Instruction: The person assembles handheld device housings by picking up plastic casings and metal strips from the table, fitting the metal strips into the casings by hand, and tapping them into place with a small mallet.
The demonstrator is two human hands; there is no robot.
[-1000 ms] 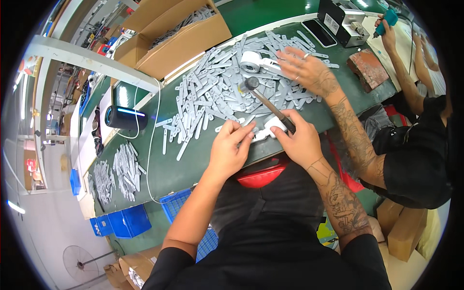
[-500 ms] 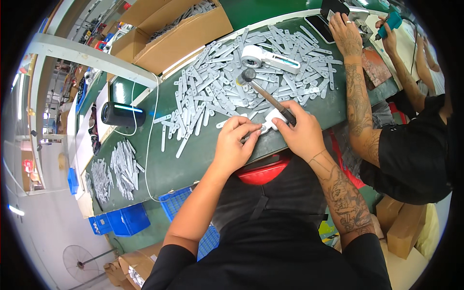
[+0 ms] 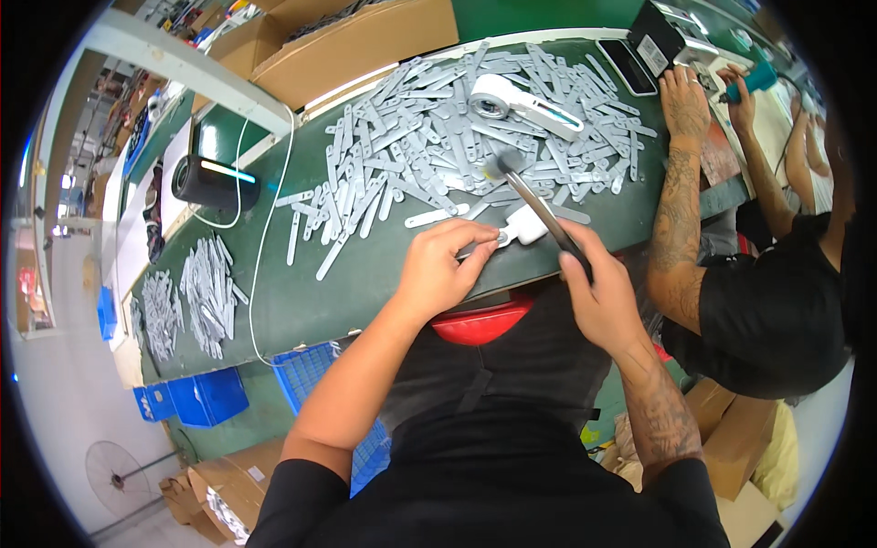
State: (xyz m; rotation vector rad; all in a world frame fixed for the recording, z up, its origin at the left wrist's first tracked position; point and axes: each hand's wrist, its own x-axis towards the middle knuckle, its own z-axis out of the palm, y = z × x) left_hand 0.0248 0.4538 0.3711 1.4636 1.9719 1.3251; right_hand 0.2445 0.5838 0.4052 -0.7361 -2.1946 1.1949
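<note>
My left hand (image 3: 443,271) is closed, thumb and fingers pinching a thin grey strip (image 3: 467,250) near the front of the table. The strip's end meets a white plastic piece (image 3: 526,224) lying on the tabletop; how the two join is too small to tell. My right hand (image 3: 605,297) grips the dark handle of a hammer (image 3: 537,201). The hammer slants up and left over the white piece, its blurred head above the pile of flat grey strips (image 3: 402,137). A white handheld part with a round ring end (image 3: 530,107) lies on that pile.
Two smaller piles of strips (image 3: 212,297) and a black cylindrical speaker (image 3: 215,187) with a white cable stand at left. An open cardboard box (image 3: 356,50) is behind. At right a co-worker's tattooed arm (image 3: 676,210) reaches past a phone (image 3: 627,67); another hand holds a teal tool (image 3: 753,82).
My right hand has drawn back to the right from the white piece, carrying the hammer. The left hand keeps its pinch. The whole view has shifted slightly.
</note>
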